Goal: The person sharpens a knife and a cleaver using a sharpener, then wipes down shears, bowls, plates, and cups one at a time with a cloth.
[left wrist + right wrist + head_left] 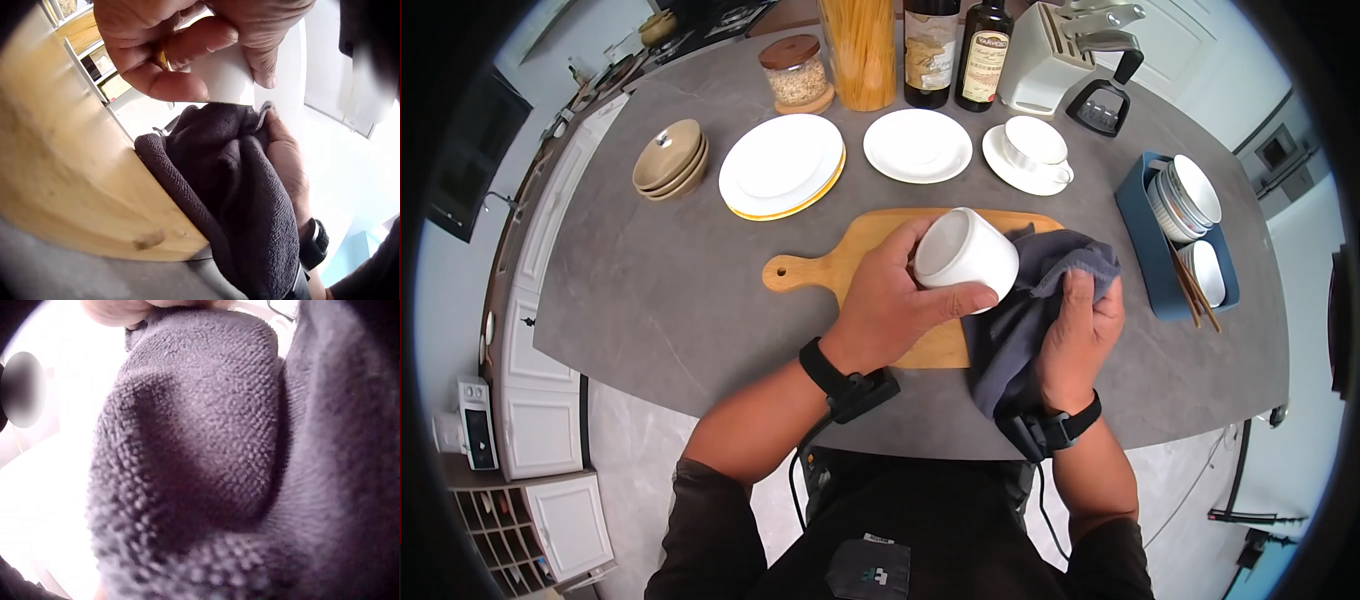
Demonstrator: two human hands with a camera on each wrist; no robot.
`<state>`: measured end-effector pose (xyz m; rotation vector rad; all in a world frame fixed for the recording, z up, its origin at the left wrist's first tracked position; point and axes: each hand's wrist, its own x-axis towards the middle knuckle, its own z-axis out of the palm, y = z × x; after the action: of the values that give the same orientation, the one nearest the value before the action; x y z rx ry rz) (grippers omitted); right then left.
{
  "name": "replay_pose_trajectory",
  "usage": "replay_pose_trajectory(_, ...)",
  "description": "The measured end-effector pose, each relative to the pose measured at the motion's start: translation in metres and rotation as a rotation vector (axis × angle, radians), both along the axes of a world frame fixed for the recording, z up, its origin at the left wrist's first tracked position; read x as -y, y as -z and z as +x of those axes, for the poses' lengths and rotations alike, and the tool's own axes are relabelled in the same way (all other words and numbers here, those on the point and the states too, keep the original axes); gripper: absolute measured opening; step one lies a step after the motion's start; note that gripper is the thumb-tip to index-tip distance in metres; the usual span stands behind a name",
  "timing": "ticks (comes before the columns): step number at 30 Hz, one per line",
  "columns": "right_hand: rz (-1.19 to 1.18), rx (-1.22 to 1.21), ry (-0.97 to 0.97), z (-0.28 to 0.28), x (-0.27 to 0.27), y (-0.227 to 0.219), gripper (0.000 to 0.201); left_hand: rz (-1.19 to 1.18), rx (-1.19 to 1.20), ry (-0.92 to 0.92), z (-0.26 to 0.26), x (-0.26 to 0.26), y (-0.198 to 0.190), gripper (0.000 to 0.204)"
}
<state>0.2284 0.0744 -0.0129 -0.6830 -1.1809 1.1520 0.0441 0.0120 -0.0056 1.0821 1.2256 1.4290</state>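
My left hand (878, 302) grips a white cup (980, 256) above the wooden cutting board (830, 268), thumb along its near side. The cup is tilted, with its mouth toward the upper left in the head view. To its right, my right hand (1076, 335) pinches a dark grey towel (1022, 335) between thumb and fingers. The towel hangs in folds over the board's right part, its upper folds right beside the cup. In the left wrist view, the towel (225, 169) droops below the cup (225, 72). Towel folds (206, 419) fill most of the right wrist view.
White plates (780, 160), another plate (917, 146) and a cup on a saucer (1010, 180) stand behind the board. Brown bowls (662, 165) are stacked at left. A blue bin (1145, 240) holds bowls and chopsticks at right. Bottles (983, 60), jars and a knife block (1040, 60) line the back.
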Motion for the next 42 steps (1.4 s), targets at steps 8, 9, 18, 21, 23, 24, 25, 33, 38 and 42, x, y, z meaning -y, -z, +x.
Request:
replay_pose_trajectory(8, 0.587, 0.538, -0.284, -0.007, 0.001, -0.007, 0.050, 0.203, -0.604, -0.150, 0.006, 0.005, 0.006, 0.078)
replay_pose_trajectory(9, 0.626, 0.539, -0.267, -0.008, 0.001, -0.008, 0.045, 0.199, -0.605, -0.149, 0.006, 0.006, 0.003, 0.078)
replay_pose_trajectory(18, -0.187, 0.278, -0.309, 0.022, -0.010, 0.015, 0.030, 0.410, -0.788, -0.074, 0.018, 0.008, -0.005, 0.090)
replay_pose_trajectory(21, 0.387, 0.289, -0.328, -0.002, -0.003, -0.002, 0.047, 0.156, -0.301, -0.086, 0.013, 0.001, 0.016, 0.087)
replay_pose_trajectory(23, 0.621, 0.409, -0.304, -0.002, -0.010, 0.004, 0.059, 0.192, -0.365, -0.081, 0.011, 0.003, 0.014, 0.087)
replay_pose_trajectory(24, 0.618, 0.410, -0.305, -0.002, -0.008, 0.004, 0.059, 0.229, -0.426, -0.076, 0.011, 0.004, 0.013, 0.087)
replay_pose_trajectory(25, 0.390, 0.279, -0.373, -0.003, -0.006, 0.003, 0.060, 0.347, -0.537, -0.088, 0.010, 0.005, 0.009, 0.089)
replay_pose_trajectory(33, 0.050, 0.277, -0.266, 0.008, 0.002, 0.011, 0.048, 0.307, -0.478, -0.089, 0.013, 0.005, 0.012, 0.093)
replay_pose_trajectory(38, 0.357, 0.248, -0.380, -0.010, -0.003, 0.002, 0.050, 0.284, -0.444, -0.122, 0.010, 0.002, 0.012, 0.092)
replay_pose_trajectory(42, -0.270, 0.071, -0.362, 0.003, -0.003, 0.015, 0.040, 0.472, -0.773, -0.123, 0.009, 0.006, 0.003, 0.090)
